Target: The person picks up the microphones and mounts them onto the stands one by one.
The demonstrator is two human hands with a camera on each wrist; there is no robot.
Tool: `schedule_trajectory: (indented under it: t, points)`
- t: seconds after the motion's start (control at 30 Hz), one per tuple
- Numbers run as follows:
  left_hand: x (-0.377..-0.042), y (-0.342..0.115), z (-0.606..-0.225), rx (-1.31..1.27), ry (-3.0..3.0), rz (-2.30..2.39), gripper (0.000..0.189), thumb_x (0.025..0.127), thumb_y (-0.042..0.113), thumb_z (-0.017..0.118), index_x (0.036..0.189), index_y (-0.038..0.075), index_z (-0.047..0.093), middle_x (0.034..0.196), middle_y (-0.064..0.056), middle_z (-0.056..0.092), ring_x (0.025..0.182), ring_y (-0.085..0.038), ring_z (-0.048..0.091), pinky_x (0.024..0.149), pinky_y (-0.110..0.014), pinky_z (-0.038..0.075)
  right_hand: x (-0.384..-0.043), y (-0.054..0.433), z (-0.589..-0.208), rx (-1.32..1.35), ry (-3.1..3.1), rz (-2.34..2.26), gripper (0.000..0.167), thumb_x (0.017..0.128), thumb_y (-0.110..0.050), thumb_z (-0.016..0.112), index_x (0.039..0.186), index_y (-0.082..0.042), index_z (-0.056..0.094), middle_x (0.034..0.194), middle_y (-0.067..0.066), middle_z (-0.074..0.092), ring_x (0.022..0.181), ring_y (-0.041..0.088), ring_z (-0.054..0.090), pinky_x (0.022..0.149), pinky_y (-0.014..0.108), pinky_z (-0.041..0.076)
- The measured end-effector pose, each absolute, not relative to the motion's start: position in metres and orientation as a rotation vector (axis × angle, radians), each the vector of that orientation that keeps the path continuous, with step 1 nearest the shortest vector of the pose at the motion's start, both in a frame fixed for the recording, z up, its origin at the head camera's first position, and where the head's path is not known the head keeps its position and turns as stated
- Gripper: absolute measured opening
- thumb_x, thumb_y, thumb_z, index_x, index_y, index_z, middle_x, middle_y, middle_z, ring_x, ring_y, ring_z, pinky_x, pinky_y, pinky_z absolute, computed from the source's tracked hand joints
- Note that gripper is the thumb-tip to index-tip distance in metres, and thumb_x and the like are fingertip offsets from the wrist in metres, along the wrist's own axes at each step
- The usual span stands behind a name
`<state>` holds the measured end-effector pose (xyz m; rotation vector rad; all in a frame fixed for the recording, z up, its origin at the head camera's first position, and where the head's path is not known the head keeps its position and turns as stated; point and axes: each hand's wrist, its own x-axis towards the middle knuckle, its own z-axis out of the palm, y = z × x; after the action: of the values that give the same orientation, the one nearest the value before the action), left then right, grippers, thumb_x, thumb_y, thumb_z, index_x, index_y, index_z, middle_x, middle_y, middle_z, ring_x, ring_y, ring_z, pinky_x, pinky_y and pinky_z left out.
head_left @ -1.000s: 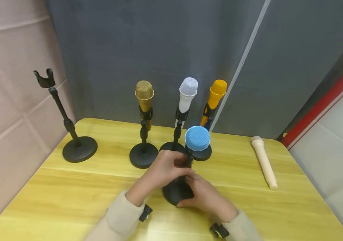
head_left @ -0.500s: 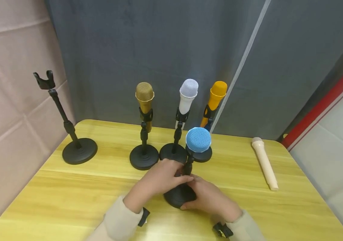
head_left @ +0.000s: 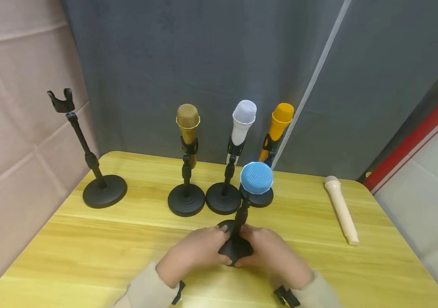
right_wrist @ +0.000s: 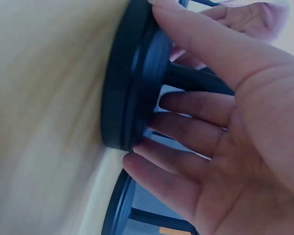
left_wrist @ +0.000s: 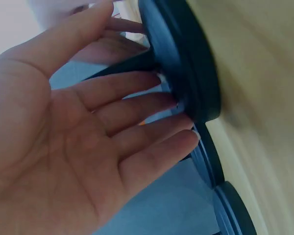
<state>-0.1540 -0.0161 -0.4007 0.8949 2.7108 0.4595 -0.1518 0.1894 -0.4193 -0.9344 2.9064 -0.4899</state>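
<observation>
A blue-headed microphone [head_left: 256,177] sits on top of a black microphone stand [head_left: 235,248], near the table's front middle. My right hand [head_left: 274,254] holds the stand's round base from the right, thumb at the near edge and fingers along the side. From the left, my left hand [head_left: 195,250] touches the same base. In the left wrist view its nearly straight fingertips lie against the base [left_wrist: 186,58], while the thumb stands off from it. The right wrist view has the right thumb tip on the upper rim of the base [right_wrist: 132,83].
Behind stand a gold microphone [head_left: 188,117], a white one [head_left: 244,115] and an orange one [head_left: 281,117], each on a black stand. A bare stand [head_left: 105,190] is at left. A cream microphone [head_left: 342,209] lies at right on the wooden table [head_left: 88,256].
My left hand has moved down from the stand's pole to the left side of its base. The right hand stays at the base, which has shifted slightly to the right in view.
</observation>
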Motion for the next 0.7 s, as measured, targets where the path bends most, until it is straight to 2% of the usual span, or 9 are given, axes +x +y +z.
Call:
schedule_trajectory:
  t: [0.1,0.23,0.47,0.7]
  points:
    - [-0.151,-0.013,-0.404,0.902,2.739,0.392,0.064,0.083,0.042,0.082,0.134,0.007,0.065,0.146,-0.015,0.058,0.126,-0.029,0.064,0.1,-0.041,0.057,-0.151,0.189,-0.422,-0.938,2.935,-0.485,0.058,0.07,-0.035,0.092,0.119,-0.013,0.071,0.116,0.0,0.074,0.102,0.015,0.071,0.089,0.036,0.059]
    - [-0.145,-0.012,-0.408,0.915,2.775,0.314,0.07,0.084,0.043,0.081,0.139,0.004,0.061,0.149,-0.016,0.055,0.136,-0.032,0.056,0.104,-0.042,0.055,-0.149,0.189,-0.424,-0.945,2.945,-0.472,0.061,0.07,-0.036,0.092,0.121,-0.012,0.07,0.12,0.002,0.074,0.103,0.017,0.072,0.089,0.037,0.059]
    - [-0.135,-0.017,-0.409,0.909,2.831,0.273,0.065,0.083,0.038,0.083,0.132,0.001,0.065,0.142,-0.017,0.061,0.13,-0.035,0.061,0.1,-0.043,0.057,-0.142,0.178,-0.424,-1.025,2.959,-0.357,0.059,0.072,-0.045,0.089,0.12,-0.015,0.072,0.125,0.004,0.073,0.101,0.018,0.073,0.084,0.036,0.061]
    - [-0.124,-0.029,-0.413,0.889,2.876,0.242,0.066,0.08,0.039,0.085,0.131,0.001,0.066,0.139,-0.018,0.064,0.128,-0.035,0.062,0.095,-0.043,0.059,-0.133,0.163,-0.423,-1.102,2.981,-0.233,0.061,0.073,-0.051,0.086,0.12,-0.015,0.073,0.124,0.005,0.073,0.108,0.02,0.073,0.087,0.035,0.061]
